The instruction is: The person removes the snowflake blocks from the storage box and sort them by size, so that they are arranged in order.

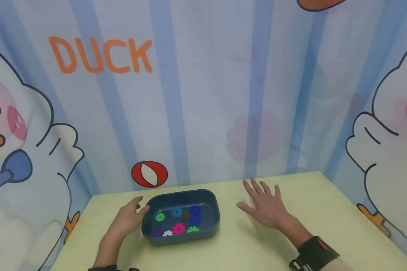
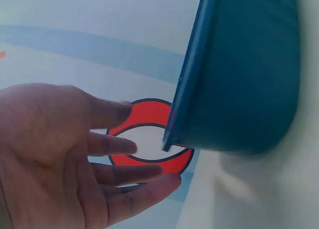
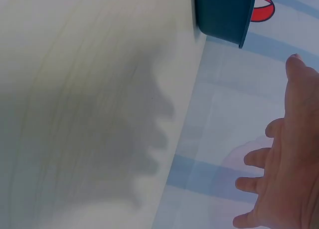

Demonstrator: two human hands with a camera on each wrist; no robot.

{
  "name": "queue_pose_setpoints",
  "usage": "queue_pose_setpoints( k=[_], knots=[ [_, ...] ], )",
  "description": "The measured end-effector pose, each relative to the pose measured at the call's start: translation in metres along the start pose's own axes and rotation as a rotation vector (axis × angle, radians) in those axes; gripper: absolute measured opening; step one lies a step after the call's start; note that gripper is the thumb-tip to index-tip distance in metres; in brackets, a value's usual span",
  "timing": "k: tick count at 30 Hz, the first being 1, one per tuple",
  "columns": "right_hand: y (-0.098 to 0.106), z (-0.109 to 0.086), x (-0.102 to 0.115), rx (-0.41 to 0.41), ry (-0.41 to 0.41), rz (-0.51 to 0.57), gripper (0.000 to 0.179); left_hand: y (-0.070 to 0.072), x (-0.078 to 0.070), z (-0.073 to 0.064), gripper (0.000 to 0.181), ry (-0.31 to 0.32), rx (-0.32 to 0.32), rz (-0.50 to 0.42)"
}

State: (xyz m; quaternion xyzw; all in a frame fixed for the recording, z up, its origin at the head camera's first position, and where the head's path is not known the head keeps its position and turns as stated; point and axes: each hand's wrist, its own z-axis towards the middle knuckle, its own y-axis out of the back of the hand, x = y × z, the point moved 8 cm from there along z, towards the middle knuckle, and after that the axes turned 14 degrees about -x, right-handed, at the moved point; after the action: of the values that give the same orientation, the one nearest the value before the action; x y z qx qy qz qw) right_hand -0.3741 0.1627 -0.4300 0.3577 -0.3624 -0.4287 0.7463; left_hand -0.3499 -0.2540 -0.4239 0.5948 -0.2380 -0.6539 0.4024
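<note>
A dark blue plastic basin [image 1: 183, 238] stands on the pale yellow table. On its floor lie several flower-shaped discs, among them a pink disc [image 1: 178, 228], a green disc [image 1: 160, 217], a blue disc [image 1: 177, 212] and a white disc [image 1: 167, 233]. My left hand [image 1: 129, 218] is at the basin's left side, its thumb near the rim and its fingers loosely bent; in the left wrist view a gap shows between the fingertips and the basin wall [image 2: 244, 79]. To the right of the basin, my right hand [image 1: 266, 207] hovers over the table with fingers spread, holding nothing.
Behind the table [image 1: 237, 241] hangs a striped cloth [image 1: 210, 94] with the word DUCK, a red-and-white ball print [image 1: 149, 174] and large white ducks at both sides. A black band [image 1: 317, 252] is strapped round the right wrist.
</note>
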Motion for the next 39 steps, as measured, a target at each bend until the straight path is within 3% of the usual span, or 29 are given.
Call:
queue_pose_setpoints(
  k=[8, 14, 28, 33, 39],
  knots=[
    [-0.003, 0.006, 0.014, 0.01, 0.02, 0.005, 0.082, -0.009, 0.014, -0.001, 0.057, 0.108, -0.007, -0.138],
    [-0.012, 0.008, 0.038, 0.01, 0.105, 0.086, 0.08, -0.009, 0.015, -0.003, 0.054, 0.151, 0.009, -0.147],
    [-0.039, 0.029, 0.11, 0.075, 0.401, 0.1, 0.089, -0.013, 0.01, -0.004, 0.056, 0.113, -0.029, -0.141],
    [-0.052, 0.034, 0.127, 0.116, 0.461, 0.097, 0.09, -0.013, 0.011, -0.004, 0.055, 0.109, -0.036, -0.142],
    [-0.065, 0.04, 0.145, 0.192, 0.507, 0.131, 0.078, -0.011, 0.011, -0.003, 0.054, 0.104, -0.042, -0.134]
  ],
)
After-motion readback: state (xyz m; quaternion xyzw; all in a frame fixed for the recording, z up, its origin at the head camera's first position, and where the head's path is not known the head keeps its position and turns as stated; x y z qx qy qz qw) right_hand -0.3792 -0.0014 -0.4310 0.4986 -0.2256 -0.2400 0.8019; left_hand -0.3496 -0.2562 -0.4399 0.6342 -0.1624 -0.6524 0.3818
